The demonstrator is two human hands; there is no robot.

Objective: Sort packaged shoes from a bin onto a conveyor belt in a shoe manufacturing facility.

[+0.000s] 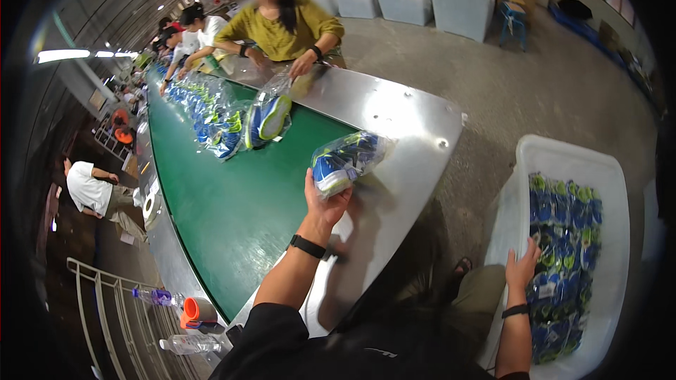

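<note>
My left hand (328,205) grips a pair of blue and lime shoes (343,162) in a clear plastic bag, held above the metal edge of the conveyor table. At the white bin (517,190) on my right, my right hand (522,264) rests by the near rim with its fingers spread and nothing in them. Rows of bagged blue and lime shoes (563,239) fill the inside of that bin. On the green conveyor belt (232,218), several more bagged shoes (204,109) lie in a line at the far end.
Across the belt, a person in a mustard top (296,24) handles another bagged pair of shoes (267,118). Farther along stand other workers (201,32). White bins (461,7) line the back. Plastic bottles (190,343) and an orange cup (199,309) stand at the lower left edge.
</note>
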